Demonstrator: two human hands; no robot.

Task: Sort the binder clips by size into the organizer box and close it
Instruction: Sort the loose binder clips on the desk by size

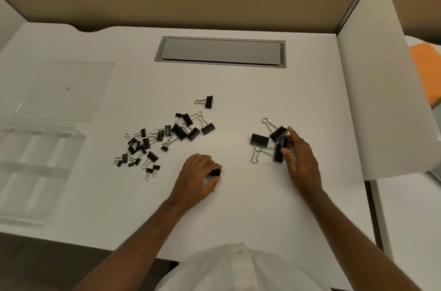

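Note:
Several black binder clips of mixed sizes lie scattered in a pile (157, 141) at the middle of the white desk. One clip (208, 101) lies alone behind the pile. A group of large clips (260, 140) sits to the right. My right hand (299, 159) rests at that group, with thumb and fingers around a large clip (281, 147). My left hand (198, 175) is shut on a black clip (215, 172) just above the desk. The clear organizer box (35, 171) stands open at the left edge, its lid (66, 90) laid back behind it.
A grey cable hatch (219, 52) is set into the desk at the back. A white divider panel (381, 80) stands along the right side, a tan partition behind. Bare desk lies between my hands and toward the front edge.

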